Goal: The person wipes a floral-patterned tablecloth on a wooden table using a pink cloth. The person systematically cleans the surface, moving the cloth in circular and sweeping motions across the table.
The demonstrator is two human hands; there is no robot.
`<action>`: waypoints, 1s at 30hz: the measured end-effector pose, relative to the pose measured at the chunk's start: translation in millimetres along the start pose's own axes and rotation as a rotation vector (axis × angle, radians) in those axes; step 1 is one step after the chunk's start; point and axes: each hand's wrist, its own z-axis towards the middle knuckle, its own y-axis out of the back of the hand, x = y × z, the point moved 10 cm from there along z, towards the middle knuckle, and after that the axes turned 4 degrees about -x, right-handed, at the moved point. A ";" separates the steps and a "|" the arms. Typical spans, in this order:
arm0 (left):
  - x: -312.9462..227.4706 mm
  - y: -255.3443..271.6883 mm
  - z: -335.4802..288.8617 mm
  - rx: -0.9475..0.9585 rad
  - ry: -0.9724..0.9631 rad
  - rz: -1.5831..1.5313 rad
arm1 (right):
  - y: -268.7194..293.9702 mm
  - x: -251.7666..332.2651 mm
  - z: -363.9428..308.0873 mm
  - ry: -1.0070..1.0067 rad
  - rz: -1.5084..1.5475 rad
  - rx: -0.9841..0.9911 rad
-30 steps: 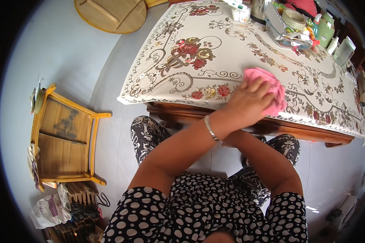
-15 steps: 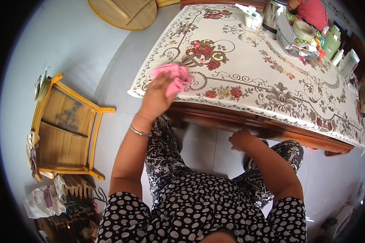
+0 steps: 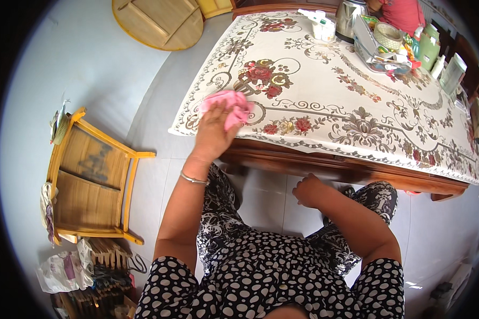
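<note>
A crumpled pink cloth (image 3: pixel 241 110) lies against the near left part of the flowered white tablecloth (image 3: pixel 314 80). My left hand (image 3: pixel 214 132) presses on it from above, fingers resting over its folds, with a bangle on the wrist. Off the table, in front of its wooden near edge, my right hand (image 3: pixel 310 191) hangs over my lap. Its fingers are curled in, and nothing shows in them.
At the table's far right stand a metal kettle (image 3: pixel 349 21), white bottles (image 3: pixel 323 27), a clear bin (image 3: pixel 375 53) of small items and a green bottle (image 3: pixel 429 49). A person in red (image 3: pixel 402 16) is behind them. A wooden chair (image 3: pixel 90 175) lies at left beside cardboard and bags.
My view has shifted slightly, so the table sits a little lower. My left hand stays on the pink cloth, its fingers lying a bit differently. My right hand has drawn slightly left.
</note>
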 end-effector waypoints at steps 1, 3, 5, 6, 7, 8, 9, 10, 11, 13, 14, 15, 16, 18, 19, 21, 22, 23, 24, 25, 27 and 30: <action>-18.4 -3.9 6.9 0.046 -0.023 -0.017 | 2.8 1.4 1.0 -0.002 0.024 -0.013; -52.2 -17.5 21.2 0.074 -0.136 -0.103 | 7.6 3.4 1.4 -0.009 0.072 -0.035; -96.7 -26.3 36.1 0.080 -0.238 -0.180 | 7.8 4.1 3.7 -0.007 0.060 -0.036; -121.2 -30.4 42.5 0.067 -0.295 -0.199 | 7.7 3.2 5.2 -0.006 0.051 -0.035; -145.9 -38.3 49.0 0.073 -0.376 -0.239 | 10.4 3.1 5.7 -0.008 0.056 -0.032; -171.1 -44.6 54.9 0.078 -0.454 -0.273 | 15.3 3.7 4.7 -0.004 0.057 -0.032; -194.3 -50.0 59.6 0.084 -0.477 -0.298 | 17.2 2.4 4.5 -0.004 0.059 -0.027; -219.6 -56.8 64.1 0.088 -0.503 -0.330 | 13.5 -1.4 7.0 0.002 0.068 -0.009; -244.9 -66.5 68.0 0.094 -0.526 -0.361 | 8.9 -5.6 11.6 0.009 0.074 0.006; -281.0 -77.2 71.3 0.143 -0.558 -0.416 | 28.0 -15.2 11.3 -0.055 0.355 -0.167; -302.1 -75.0 73.7 0.179 -0.591 -0.456 | 50.3 -27.8 -4.0 -0.103 0.635 -0.378; -318.3 -78.0 76.8 0.188 -0.593 -0.456 | 74.6 -39.1 -20.9 -0.089 0.923 -0.587; -319.7 -83.2 78.7 0.208 -0.569 -0.441 | 89.9 -39.4 -23.9 -0.044 1.075 -0.654; -310.6 -97.3 84.2 0.278 -0.562 -0.366 | 101.4 -40.1 -23.2 -0.027 1.106 -0.666; -304.1 -102.0 86.5 0.295 -0.560 -0.329 | 92.8 -39.1 -15.5 -0.064 0.974 -0.599; -279.9 -106.3 93.0 0.373 -0.507 -0.341 | 65.0 -32.6 3.8 -0.111 0.540 -0.313; -259.7 -101.8 96.7 0.326 -0.480 -0.334 | 48.2 -28.6 8.9 -0.105 0.338 -0.134; -236.9 -100.5 97.8 0.279 -0.453 -0.326 | 28.1 -23.9 12.0 -0.077 0.149 0.047; -215.7 -96.8 98.4 0.232 -0.429 -0.325 | 13.5 -21.9 11.2 -0.054 0.065 0.167; -195.2 -85.2 96.7 0.203 -0.425 -0.287 | 14.1 -21.7 12.6 -0.045 0.068 0.117; -151.6 -69.3 91.6 0.146 -0.400 -0.210 | 8.3 -24.9 13.3 -0.036 0.076 0.017; -77.1 -65.9 74.8 0.054 -0.303 -0.127 | 5.7 -24.5 10.0 -0.010 0.039 0.051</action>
